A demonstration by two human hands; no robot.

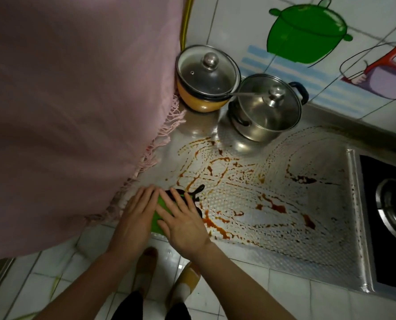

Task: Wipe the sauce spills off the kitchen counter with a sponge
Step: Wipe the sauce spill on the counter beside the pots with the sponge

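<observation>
So left hand (134,214) and right hand (184,219) both press flat, fingers straight, on the green sponge (158,212), likely bearing down on reddish-brown sauce streaks (274,207) on the embossed steel bench (296,241).

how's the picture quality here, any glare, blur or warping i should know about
Head view: wide-angle warping bends the counter edge and wall tiles; light is dim, with soft glare on the lid of the steel pot; the pink cloth, close to the camera, looks soft; the left hand and right hand, flat on the green sponge, and the sauce streaks look fairly sharp.
</observation>
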